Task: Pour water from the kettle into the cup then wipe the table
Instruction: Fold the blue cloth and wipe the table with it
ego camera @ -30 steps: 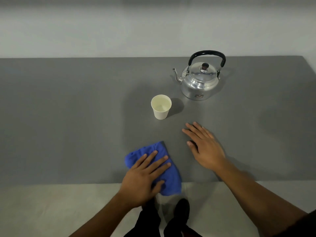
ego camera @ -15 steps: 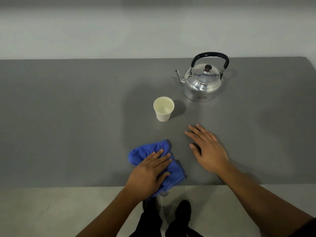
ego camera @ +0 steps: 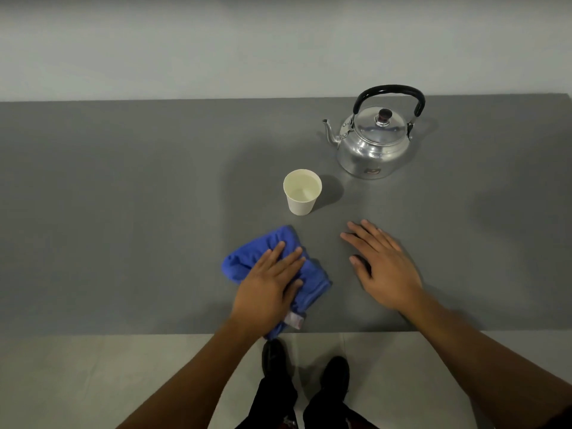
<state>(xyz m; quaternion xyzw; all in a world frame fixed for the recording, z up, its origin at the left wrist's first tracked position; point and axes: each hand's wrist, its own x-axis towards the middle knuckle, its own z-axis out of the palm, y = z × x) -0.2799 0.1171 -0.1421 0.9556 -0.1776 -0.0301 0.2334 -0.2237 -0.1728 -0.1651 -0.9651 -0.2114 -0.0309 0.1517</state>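
A shiny metal kettle (ego camera: pixel 374 140) with a black handle stands upright at the back right of the grey table (ego camera: pixel 123 212), spout pointing left. A white paper cup (ego camera: pixel 302 193) with water in it stands in front of it, to the left. A crumpled blue cloth (ego camera: pixel 263 255) lies near the table's front edge. My left hand (ego camera: pixel 266 289) presses flat on the cloth, fingers curled slightly into it. My right hand (ego camera: pixel 383 267) rests flat on the bare table to the right of the cloth, fingers spread, holding nothing.
The table's front edge (ego camera: pixel 154 334) runs just behind my wrists; light floor and my dark shoes (ego camera: pixel 335 373) show below it. A pale wall rises behind the table's far edge.
My left hand has pushed the blue cloth forward and slightly right, bunching it up. The right hand, cup and kettle have stayed in place.
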